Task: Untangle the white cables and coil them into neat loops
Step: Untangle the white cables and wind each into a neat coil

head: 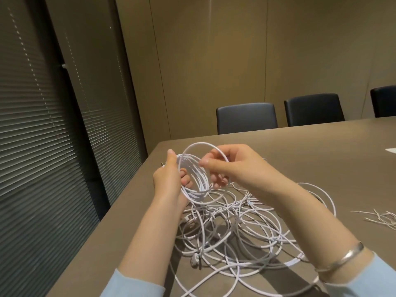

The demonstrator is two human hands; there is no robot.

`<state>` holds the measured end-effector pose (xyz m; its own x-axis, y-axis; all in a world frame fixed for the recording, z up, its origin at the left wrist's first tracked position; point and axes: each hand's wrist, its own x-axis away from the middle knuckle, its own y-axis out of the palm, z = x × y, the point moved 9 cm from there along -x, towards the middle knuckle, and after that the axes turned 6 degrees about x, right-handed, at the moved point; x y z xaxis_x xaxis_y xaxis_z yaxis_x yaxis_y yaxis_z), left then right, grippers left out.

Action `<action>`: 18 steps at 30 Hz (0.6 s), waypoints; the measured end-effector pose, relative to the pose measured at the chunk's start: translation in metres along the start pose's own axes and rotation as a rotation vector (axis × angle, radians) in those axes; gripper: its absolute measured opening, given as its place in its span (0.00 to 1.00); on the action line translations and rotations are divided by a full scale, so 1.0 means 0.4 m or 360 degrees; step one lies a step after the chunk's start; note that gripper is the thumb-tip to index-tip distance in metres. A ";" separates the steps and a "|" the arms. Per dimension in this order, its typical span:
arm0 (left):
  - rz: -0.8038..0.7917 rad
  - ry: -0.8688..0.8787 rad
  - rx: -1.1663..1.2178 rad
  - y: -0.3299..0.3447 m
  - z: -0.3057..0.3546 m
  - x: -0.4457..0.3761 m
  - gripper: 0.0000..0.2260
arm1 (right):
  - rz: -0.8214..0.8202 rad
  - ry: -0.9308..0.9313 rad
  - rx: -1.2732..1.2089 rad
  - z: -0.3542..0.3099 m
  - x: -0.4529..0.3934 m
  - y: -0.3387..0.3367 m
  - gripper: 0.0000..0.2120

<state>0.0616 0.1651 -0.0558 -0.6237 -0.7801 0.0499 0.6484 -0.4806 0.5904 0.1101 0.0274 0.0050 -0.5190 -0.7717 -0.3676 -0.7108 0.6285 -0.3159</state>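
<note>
No brand, label or writing readable anywhere in view.

Left hand [169,179] closed on a coil [194,179] of white cable, several turns bunched together, held upright above the tabletop [310,146] near its far-left corner. Thumb up along the coil's left side, fingers curled through the middle. Right hand [229,166] pinches a single larger loop [203,144] of the same white cable btwn thumb & fingertips, loop arcing over the top of the coil. Lower fingers of the right hand partly hidden behind the coil.

Below & to the right of the hands: tangle of white cables [246,228] spread loose on the tabletop, many strands crossing; can't tell how many separate cables. A couple of white plug ends [196,257] show near the front of the tangle, type too small to make out. Cable from the coil drops into the tangle.

Right edge: small heap of thin white ties [381,217], cut off by the frame. Further back at the right edge, a white corner of something flat [391,150], mostly cut off, can't identify.

Silver bangle [340,258] on right wrist; light blue sleeves [137,284] on both arms, cut off at the bottom. Three dark chairs [246,117] behind the tabletop, the rightmost cut off. Blinds [42,146] on the left, dim.
</note>
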 end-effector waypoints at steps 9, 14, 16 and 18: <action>-0.0765 -0.0512 0.0302 0.111 -0.019 0.054 0.23 | 0.0524 0.0343 0.0067 0.081 -0.008 -0.095 0.26; -0.0978 -0.0595 0.0346 0.135 -0.028 0.083 0.23 | 0.0136 0.0535 -0.0697 0.108 -0.013 -0.039 0.14; -0.0991 -0.0596 0.0333 0.135 -0.029 0.085 0.23 | 0.0165 0.0599 -0.0857 0.121 -0.009 -0.038 0.14; -0.1004 -0.0615 0.0326 0.137 -0.029 0.087 0.22 | 0.0217 0.0622 -0.0891 0.129 -0.006 -0.044 0.14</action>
<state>0.0803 0.1071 -0.0311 -0.9814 -0.1693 -0.0902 0.0489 -0.6753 0.7360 0.1483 0.0232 -0.0337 -0.6791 -0.7340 0.0029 -0.7106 0.6584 0.2481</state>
